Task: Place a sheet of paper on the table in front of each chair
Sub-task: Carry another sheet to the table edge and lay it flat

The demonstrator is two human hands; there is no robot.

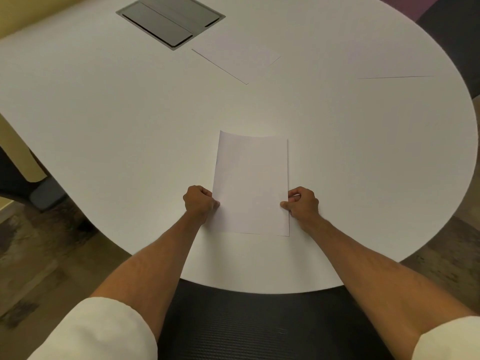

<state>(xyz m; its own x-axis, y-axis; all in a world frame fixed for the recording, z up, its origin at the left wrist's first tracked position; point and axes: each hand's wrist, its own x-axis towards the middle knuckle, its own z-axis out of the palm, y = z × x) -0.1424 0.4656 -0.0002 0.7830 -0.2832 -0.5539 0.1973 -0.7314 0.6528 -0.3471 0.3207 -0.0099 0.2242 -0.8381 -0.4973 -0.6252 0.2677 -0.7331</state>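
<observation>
Near the table's front edge, a sheet of paper (250, 185) is being pinched at both long sides, far end curling up. More sheets (235, 62) are lying flat on the white table (104, 113), beside a grey hatch (170, 19). Black chair (246, 326) below. Left hand (200, 202) and right hand (302, 202) are being held curled, fingers gripping the sheet.
</observation>
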